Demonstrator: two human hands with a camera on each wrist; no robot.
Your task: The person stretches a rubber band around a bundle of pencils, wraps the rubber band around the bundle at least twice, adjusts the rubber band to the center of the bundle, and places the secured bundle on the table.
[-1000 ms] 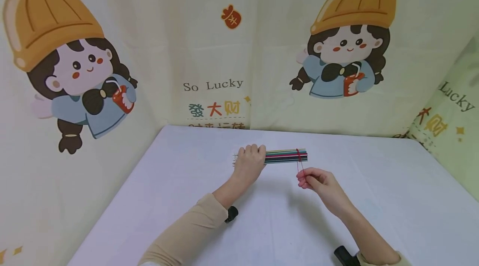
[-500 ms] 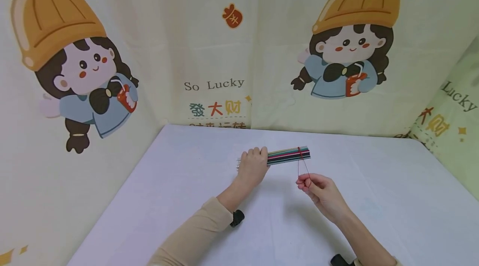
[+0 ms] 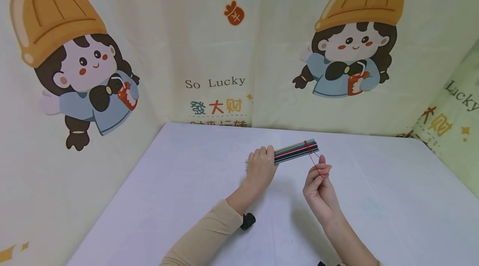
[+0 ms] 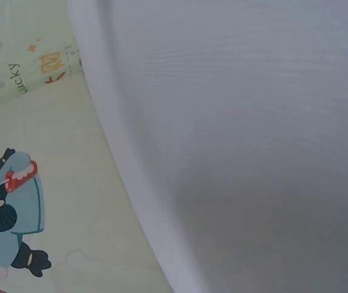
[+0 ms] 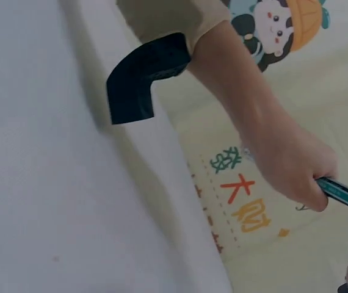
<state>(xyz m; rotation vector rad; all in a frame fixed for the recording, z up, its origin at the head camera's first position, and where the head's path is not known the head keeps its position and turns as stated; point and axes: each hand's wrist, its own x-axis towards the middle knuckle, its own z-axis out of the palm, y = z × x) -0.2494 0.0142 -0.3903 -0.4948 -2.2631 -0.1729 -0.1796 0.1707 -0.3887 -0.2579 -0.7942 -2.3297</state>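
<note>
Left hand clenched round pen bundle, right hand pinching its red band.

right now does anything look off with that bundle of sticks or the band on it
Nothing looks damaged or spilled. The left hand grips the bundle of coloured sticks, tilted up off the table. The red rubber band circles its far end, with one loop stretched out to the right hand, which pinches it.

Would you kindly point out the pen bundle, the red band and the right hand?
pen bundle (image 3: pixel 293 152): head view, on the bare middle of the sticks.
red band (image 3: pixel 307 145): head view, on the loop wrapped round the bundle.
right hand (image 3: pixel 318 185): head view, on the palm.
</note>
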